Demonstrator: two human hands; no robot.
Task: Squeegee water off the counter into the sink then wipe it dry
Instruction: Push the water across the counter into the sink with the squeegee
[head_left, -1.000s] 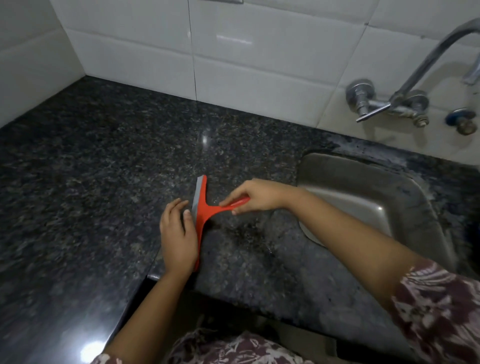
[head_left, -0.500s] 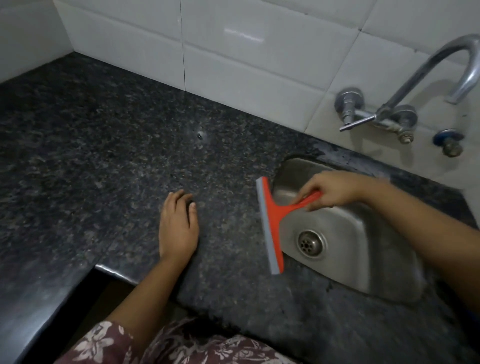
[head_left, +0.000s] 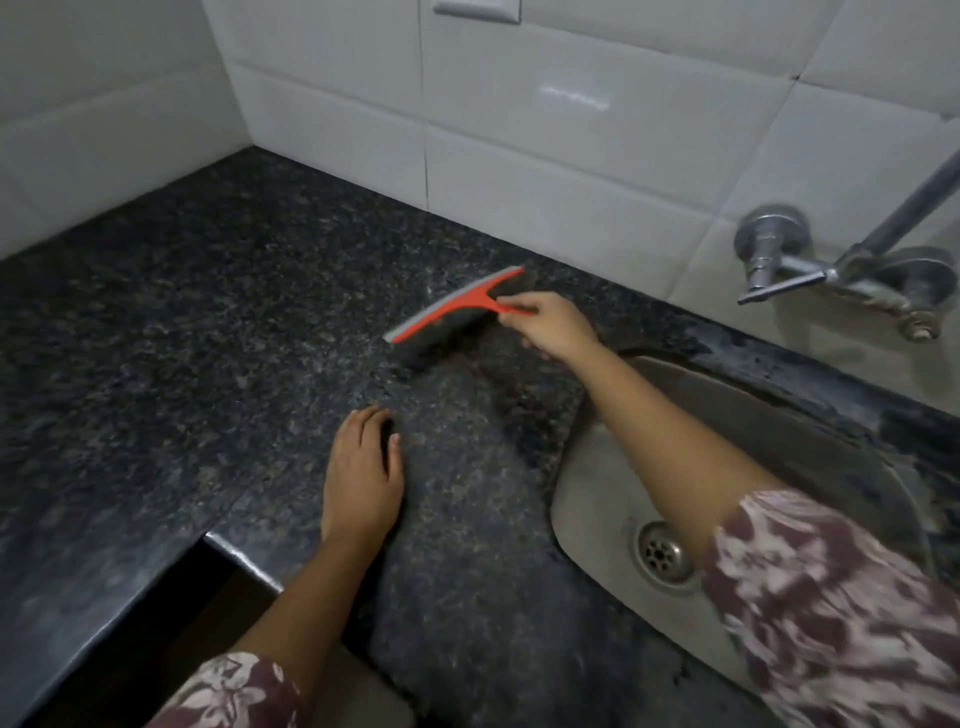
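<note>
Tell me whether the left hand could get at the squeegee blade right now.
Probably yes. The left hand rests flat on the counter, holding nothing, and only bare counter lies between it and the squeegee blade just ahead. The right hand grips only the handle, leaving the blade free.

No text, label, brand, number or sign can be read anywhere. The red squeegee (head_left: 465, 305), the white wall tiles (head_left: 571, 156), the metal tap (head_left: 769, 249) and the floral sleeve (head_left: 831, 623) show no legible lettering.
</note>
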